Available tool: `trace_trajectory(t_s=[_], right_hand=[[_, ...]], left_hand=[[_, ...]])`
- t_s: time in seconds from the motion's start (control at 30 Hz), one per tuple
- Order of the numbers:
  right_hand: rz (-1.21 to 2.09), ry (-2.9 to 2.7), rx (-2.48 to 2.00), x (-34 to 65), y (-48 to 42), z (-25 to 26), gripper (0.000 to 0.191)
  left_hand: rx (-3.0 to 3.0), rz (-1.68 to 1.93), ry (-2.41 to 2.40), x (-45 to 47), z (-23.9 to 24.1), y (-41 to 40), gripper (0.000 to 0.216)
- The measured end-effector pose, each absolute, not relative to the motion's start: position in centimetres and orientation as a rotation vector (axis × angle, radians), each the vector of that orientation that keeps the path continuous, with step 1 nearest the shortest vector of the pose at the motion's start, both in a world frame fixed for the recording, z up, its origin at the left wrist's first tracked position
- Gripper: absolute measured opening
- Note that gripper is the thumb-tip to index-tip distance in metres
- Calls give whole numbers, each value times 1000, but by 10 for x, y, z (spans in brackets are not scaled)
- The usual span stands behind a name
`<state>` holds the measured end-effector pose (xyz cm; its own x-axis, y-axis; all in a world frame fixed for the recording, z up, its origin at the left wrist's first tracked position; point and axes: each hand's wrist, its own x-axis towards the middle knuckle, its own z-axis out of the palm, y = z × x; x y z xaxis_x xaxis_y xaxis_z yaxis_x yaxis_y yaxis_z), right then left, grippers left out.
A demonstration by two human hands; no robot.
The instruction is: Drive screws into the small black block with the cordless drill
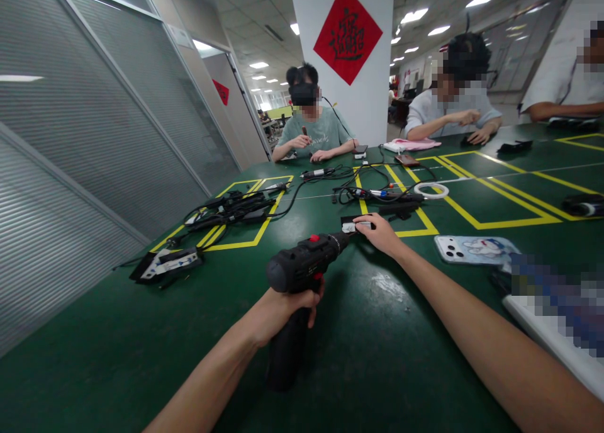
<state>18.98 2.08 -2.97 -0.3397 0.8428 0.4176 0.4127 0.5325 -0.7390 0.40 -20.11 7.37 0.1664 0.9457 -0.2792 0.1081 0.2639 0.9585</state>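
A black cordless drill (302, 266) with red buttons is held by its grip in my left hand (295, 301), fingers wrapped around it near the trigger. Its chuck points forward and to the right, toward a small white piece (349, 228) on something flat and black. My right hand (379, 233) presses on that white piece from the right, its fingers closed over the edge. Whether the drill's tip touches the piece, I cannot tell. The drill's battery base hangs low, close above or on the green table (226, 351).
Bundled black cables and adapters (236, 206) lie left, within yellow tape. More cables (377, 194) and a white tape ring (431, 191) sit beyond my right hand. A phone (476, 249) lies right. Several people sit across the table, including one person (314, 128) in a headset.
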Motion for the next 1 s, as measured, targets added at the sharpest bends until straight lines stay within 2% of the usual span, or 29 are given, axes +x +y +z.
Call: trace_trajectory(t_s=[0.17, 0.57, 0.83, 1.0], right_hand=[[664, -1944, -1020, 189, 19, -29, 25], [636, -1943, -1005, 189, 20, -30, 25], [632, -1944, -1020, 188, 20, -30, 25], [630, -1946, -1015, 188, 21, -31, 24]], left_hand=[[1146, 841, 1266, 2, 67, -200, 18], [1163, 829, 1269, 3, 69, -199, 13], [1137, 815, 1265, 3, 72, -199, 27], [1133, 821, 1258, 3, 73, -199, 22]])
